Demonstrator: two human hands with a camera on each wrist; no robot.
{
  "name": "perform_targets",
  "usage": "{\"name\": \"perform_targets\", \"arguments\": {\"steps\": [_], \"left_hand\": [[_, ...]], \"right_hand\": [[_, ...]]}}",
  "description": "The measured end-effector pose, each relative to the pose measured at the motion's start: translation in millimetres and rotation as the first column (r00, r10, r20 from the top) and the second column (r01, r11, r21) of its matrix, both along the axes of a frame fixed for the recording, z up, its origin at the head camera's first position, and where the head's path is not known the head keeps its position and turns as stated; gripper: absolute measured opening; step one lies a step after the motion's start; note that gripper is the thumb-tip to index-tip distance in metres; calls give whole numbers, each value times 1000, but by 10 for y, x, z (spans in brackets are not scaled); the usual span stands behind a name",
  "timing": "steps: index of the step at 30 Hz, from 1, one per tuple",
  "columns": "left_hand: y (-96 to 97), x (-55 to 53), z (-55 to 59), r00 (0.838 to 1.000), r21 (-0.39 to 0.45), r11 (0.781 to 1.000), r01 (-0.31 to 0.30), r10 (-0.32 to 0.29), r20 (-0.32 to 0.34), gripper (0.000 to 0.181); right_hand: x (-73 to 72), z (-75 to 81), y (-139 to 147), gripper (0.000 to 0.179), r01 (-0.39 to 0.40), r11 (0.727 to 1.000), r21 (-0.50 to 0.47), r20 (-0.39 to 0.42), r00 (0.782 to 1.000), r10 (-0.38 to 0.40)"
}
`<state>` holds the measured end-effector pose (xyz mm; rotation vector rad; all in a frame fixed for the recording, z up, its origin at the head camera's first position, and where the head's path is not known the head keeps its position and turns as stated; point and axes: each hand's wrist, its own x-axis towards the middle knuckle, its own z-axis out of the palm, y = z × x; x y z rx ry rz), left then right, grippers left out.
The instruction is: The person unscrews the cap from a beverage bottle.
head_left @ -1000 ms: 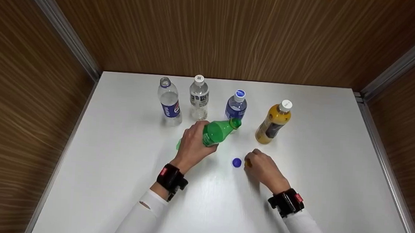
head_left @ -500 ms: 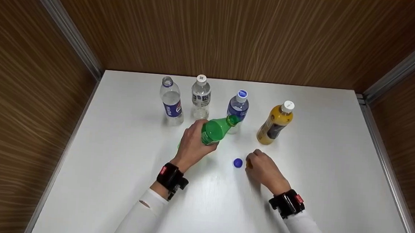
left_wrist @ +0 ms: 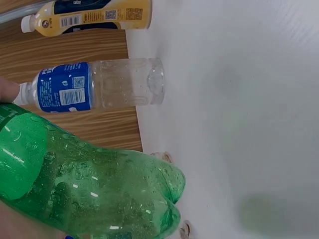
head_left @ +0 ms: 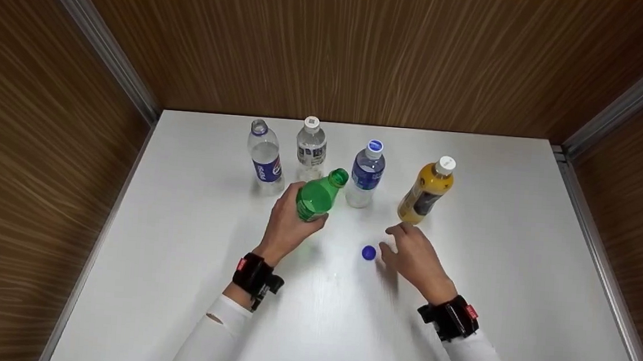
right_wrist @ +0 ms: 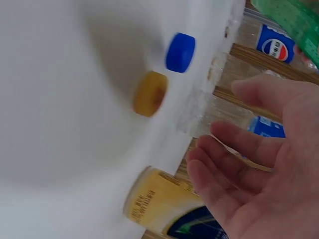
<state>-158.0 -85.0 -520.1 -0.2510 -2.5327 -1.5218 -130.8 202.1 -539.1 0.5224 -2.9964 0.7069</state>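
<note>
My left hand (head_left: 286, 223) grips a green plastic bottle (head_left: 314, 198) round its body. The bottle leans to the right, and its open mouth shows no cap. In the left wrist view its lobed base hangs over the white tabletop. My right hand (head_left: 416, 262) has its fingers loosely spread and holds nothing. Near those fingers, in the right wrist view, lie a yellow bottle cap (right_wrist: 150, 93) and a blue bottle cap (right_wrist: 180, 52), side by side on the table. The hand hides the yellow cap in the head view.
Behind my hands stand an uncapped Pepsi bottle (head_left: 267, 159), a clear bottle with a white cap (head_left: 311, 146), a blue-labelled water bottle (head_left: 366, 175) and a yellow drink bottle (head_left: 427, 191). Wood-grain panels (head_left: 330, 51) enclose the white table (head_left: 182, 227).
My left hand has moved left with the green bottle, whose mouth now tips more toward me. My right fingers have opened and let go of the yellow cap.
</note>
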Motion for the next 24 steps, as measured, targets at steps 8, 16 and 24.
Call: {"name": "perform_targets", "arguments": {"steps": [8,16,24], "left_hand": [[-250,-29,55,996,145,987,-74,82,-46,71],[-531,-64,123,982,206,964,-171,184,-45,69],[-748,-92,114,961,326,911,-251,275,-28,71]], "right_hand": [[-25,136,84,26,53,995,-85,-79,995,-60],[-11,199,108,26,81,986,-148,-38,995,-87],[9,187,107,33,94,981,-168,-8,995,-97]]}}
